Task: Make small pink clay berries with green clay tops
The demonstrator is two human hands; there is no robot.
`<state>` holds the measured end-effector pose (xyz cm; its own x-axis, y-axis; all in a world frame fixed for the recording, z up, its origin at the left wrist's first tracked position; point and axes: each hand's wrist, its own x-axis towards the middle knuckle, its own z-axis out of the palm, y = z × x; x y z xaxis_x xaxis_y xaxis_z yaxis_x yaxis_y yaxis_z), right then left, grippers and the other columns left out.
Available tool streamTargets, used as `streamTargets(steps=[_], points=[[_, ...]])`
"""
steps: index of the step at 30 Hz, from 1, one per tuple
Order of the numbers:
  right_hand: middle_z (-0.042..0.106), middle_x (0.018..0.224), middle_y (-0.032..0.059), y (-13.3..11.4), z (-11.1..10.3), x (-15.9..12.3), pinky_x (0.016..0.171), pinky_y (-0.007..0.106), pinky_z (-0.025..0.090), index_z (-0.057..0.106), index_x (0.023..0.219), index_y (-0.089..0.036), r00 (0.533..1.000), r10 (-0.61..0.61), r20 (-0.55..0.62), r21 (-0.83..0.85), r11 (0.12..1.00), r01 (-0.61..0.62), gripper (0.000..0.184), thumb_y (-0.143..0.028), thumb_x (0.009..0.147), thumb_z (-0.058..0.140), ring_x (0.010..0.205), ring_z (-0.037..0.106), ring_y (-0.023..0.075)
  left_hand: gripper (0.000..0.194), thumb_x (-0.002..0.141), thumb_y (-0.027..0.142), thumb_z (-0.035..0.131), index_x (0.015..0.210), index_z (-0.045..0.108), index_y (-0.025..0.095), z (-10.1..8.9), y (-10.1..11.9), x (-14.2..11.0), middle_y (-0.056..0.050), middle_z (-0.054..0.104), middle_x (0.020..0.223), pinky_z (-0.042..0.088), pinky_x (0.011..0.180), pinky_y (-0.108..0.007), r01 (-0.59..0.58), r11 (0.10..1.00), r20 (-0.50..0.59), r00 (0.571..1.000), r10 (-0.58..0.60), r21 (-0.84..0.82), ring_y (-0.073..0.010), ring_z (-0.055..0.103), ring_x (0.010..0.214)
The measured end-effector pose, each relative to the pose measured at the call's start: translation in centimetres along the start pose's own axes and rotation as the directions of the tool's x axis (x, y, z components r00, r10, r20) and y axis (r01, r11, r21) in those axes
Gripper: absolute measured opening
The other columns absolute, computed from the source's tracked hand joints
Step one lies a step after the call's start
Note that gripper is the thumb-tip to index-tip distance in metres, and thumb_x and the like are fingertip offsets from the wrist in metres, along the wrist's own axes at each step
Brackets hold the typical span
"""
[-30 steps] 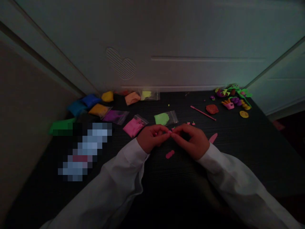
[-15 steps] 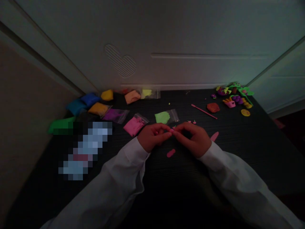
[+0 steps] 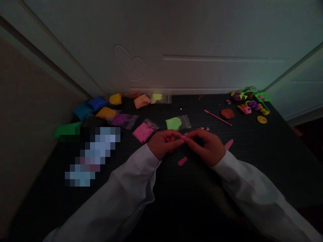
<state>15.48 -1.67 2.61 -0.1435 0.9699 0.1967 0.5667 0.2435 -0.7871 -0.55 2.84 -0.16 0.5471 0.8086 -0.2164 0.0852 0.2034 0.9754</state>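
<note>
Between the fingertips of both hands is a small pink piece of modelling clay [image 3: 183, 137], partly hidden by the fingers. My left hand [image 3: 164, 144] pinches it from the left, and my right hand [image 3: 207, 146] pinches it from the right. A flat pink strip of clay [image 3: 182, 161] lies on the dark table just below the hands. Beyond the fingers sits an opened bag of light green clay [image 3: 174, 123]. Tiny pink clay bits [image 3: 207, 128] rest behind my right hand. A pink flat tool [image 3: 229, 144] shows beside the right wrist.
Bags of pink clay [image 3: 144, 131], purple clay [image 3: 122, 119] and several other colours line the left and back. A pink stick tool [image 3: 218, 117] lies near a reddish-brown clay lump [image 3: 227, 113]. Finished clay figures [image 3: 252, 101] stand at the back right. A white panel [image 3: 202, 43] rises behind the table.
The whole view has shifted slightly, so everything appears a little further right. Both hands keep their pinch on the pink clay, with hardly any movement of the fingers.
</note>
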Motion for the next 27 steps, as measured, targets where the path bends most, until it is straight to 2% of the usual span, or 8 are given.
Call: streamTargets(steps=[10, 16, 24, 27], points=[[0.059, 0.069, 0.0007, 0.04, 0.09, 0.02, 0.059, 0.025, 0.043, 0.059, 0.083, -0.017, 1.000, 0.005, -0.018, 0.022, 1.000, -0.004, 0.017, -0.030, 0.074, 0.052, 0.062, 0.053, 0.0099, 0.021, 0.064, 0.033, 0.061, 0.077, 0.057, 0.016, 0.00, -0.03, -0.08, 0.009, 0.031, 0.043, 0.019, 0.037, -0.016, 0.008, 1.000, 0.000, 1.000, -0.008, -0.001, -0.0012, 0.029, 0.037], [0.061, 0.074, 0.0022, 0.01, 0.12, 0.03, 0.062, 0.027, 0.044, 0.059, 0.081, -0.017, 1.000, 0.017, -0.005, 0.045, 0.999, -0.016, 0.016, -0.029, 0.074, 0.051, 0.066, 0.055, 0.0113, 0.021, 0.065, 0.033, 0.060, 0.077, 0.057, 0.015, 0.00, 0.09, -0.13, 0.009, 0.031, 0.042, 0.020, 0.037, -0.016, -0.003, 1.000, -0.007, 1.000, 0.003, 0.020, -0.0011, 0.029, 0.036], [0.063, 0.076, 0.0025, 0.13, -0.18, 0.03, 0.064, 0.027, 0.043, 0.059, 0.081, -0.017, 1.000, 0.010, -0.027, 0.003, 1.000, -0.010, 0.016, -0.029, 0.076, 0.050, 0.069, 0.055, 0.0119, 0.022, 0.065, 0.031, 0.061, 0.080, 0.056, 0.016, 0.03, 0.05, -0.04, 0.010, 0.033, 0.041, 0.020, 0.037, -0.016, 0.001, 1.000, -0.003, 1.000, -0.001, -0.019, -0.0010, 0.030, 0.035], [0.062, 0.074, 0.0018, 0.13, -0.19, 0.00, 0.062, 0.027, 0.042, 0.059, 0.079, -0.018, 0.997, -0.043, -0.065, -0.081, 0.996, 0.038, 0.016, -0.030, 0.076, 0.049, 0.066, 0.054, 0.0117, 0.021, 0.066, 0.032, 0.060, 0.077, 0.055, 0.015, 0.01, 0.13, -0.04, 0.010, 0.034, 0.041, 0.020, 0.036, -0.016, 0.024, 0.998, 0.012, 1.000, -0.023, -0.051, -0.0011, 0.030, 0.035]])
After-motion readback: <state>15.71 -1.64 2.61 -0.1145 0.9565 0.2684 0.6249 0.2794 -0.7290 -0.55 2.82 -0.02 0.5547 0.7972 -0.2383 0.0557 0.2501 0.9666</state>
